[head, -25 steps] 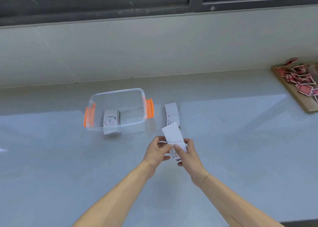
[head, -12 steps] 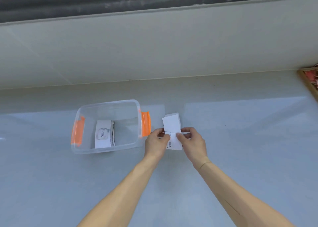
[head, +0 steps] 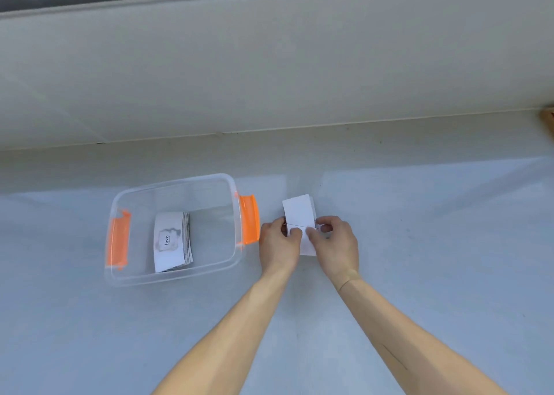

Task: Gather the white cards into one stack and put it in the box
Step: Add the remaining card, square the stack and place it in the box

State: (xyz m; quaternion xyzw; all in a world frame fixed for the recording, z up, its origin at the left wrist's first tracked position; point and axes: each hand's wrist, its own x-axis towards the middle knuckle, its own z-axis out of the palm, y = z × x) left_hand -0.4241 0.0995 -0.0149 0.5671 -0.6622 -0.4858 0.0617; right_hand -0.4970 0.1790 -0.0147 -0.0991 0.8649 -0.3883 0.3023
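A clear plastic box (head: 177,274) with orange latches stands on the grey counter at the left. Inside it lies a stack of white cards (head: 171,242), the top one printed "love". Just right of the box, a small pile of white cards (head: 298,212) rests on the counter. My left hand (head: 278,246) and my right hand (head: 335,245) pinch held white cards (head: 307,246) from both sides, laid over the near end of that pile. Fingers hide the overlap between the held cards and the pile.
A pale wall rises behind the counter, with a dark window frame along the top. A wooden tray's corner (head: 548,122) shows at the far right edge. Bare grey counter (head: 434,245) stretches right of my hands and toward me.
Both hands carried the held cards away from me and down onto the pile beside the box. The view swung left and down, so the wooden tray with red cards slid almost out of sight.
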